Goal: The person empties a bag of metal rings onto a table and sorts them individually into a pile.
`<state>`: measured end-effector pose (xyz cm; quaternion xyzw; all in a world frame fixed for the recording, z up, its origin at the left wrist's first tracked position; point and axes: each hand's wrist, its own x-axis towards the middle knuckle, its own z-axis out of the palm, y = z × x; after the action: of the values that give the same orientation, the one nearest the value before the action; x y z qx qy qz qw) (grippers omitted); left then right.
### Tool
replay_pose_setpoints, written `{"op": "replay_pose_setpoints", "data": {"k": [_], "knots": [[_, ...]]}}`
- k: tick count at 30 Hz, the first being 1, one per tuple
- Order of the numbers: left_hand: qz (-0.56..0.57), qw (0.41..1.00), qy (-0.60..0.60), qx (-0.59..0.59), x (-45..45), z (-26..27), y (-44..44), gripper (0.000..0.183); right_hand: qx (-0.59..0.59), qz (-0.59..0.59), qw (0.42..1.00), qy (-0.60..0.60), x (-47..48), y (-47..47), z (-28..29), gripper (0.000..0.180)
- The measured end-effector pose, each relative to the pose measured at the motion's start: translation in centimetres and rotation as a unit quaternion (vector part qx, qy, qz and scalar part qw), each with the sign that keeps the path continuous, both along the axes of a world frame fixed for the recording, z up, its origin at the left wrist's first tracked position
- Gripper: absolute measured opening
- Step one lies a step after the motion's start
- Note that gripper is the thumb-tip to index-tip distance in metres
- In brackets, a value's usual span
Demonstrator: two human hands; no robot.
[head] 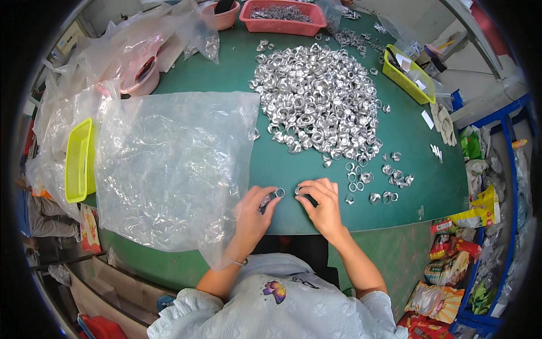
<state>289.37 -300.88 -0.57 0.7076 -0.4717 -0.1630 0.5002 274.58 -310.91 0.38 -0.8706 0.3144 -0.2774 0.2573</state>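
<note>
My left hand (250,218) pinches a silver metal ring (283,193) between thumb and forefinger. More silver pieces (264,202) show in the curl of its fingers, partly hidden. A short gap to the right, my right hand (325,204) grips another ring (298,191) by its fingertips, its opening seen at a slant. Both hands are just above the near edge of the green tabletop (292,221). Beyond them spreads a large heap of silver rings (317,99). Several loose rings (352,177) lie right of my right hand, with a small cluster (398,177) farther right.
A clear plastic bag (173,169) lies flat at left, reaching under my left forearm. A yellow-green basket (80,161) stands beyond it. Along the back are a pink tub (283,26) of metal pieces and a pink bowl (142,82). Another yellow-green basket (406,80) and a glove (443,124) are at right.
</note>
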Motion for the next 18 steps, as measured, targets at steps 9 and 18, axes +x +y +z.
{"op": "replay_pose_setpoints", "data": {"k": [9,18], "knots": [[-0.094,0.893,0.438,0.048,-0.4,0.1,1.1,0.021,0.314,0.041,0.937,-0.15,-0.2,1.9,0.6,0.036],[-0.14,0.778,0.611,0.054,-1.2,-0.2,1.1,0.025,0.365,0.023,0.906,-0.213,-0.6,2.8,0.6,0.028]]}}
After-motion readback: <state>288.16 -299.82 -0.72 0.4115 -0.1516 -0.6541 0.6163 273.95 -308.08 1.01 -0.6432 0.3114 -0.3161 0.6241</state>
